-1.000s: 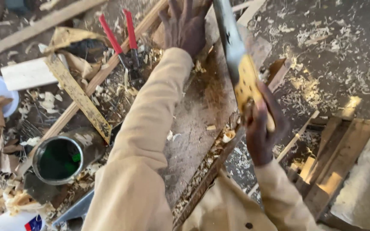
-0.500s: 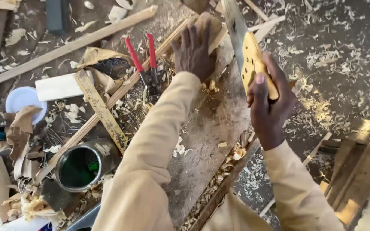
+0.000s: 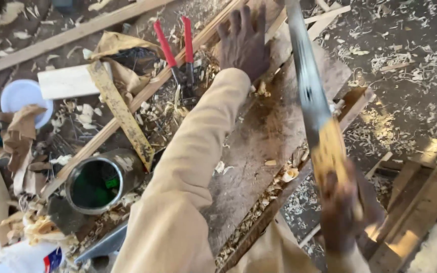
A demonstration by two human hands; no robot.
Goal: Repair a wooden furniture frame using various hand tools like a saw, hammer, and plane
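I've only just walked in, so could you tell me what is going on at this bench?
A person is sawing at a littered workbench. The right hand grips the yellow handle of a handsaw, its blade running up beside a piece of wood. The left hand lies flat on that wood, fingers spread, pinning it down. Red-handled pliers, a folding rule, an open tin and shavings lie to the left.

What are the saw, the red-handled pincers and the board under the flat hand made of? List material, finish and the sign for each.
Long grey-bladed hand saw: dull metal blade, apparently steel; yellowish handle, probably wood, blurred.
Red-handled pincers: dark metal jaws, smooth red grips, probably plastic coating.
Worn brown wooden board: raw, unfinished wood; grain, stains and shavings show.
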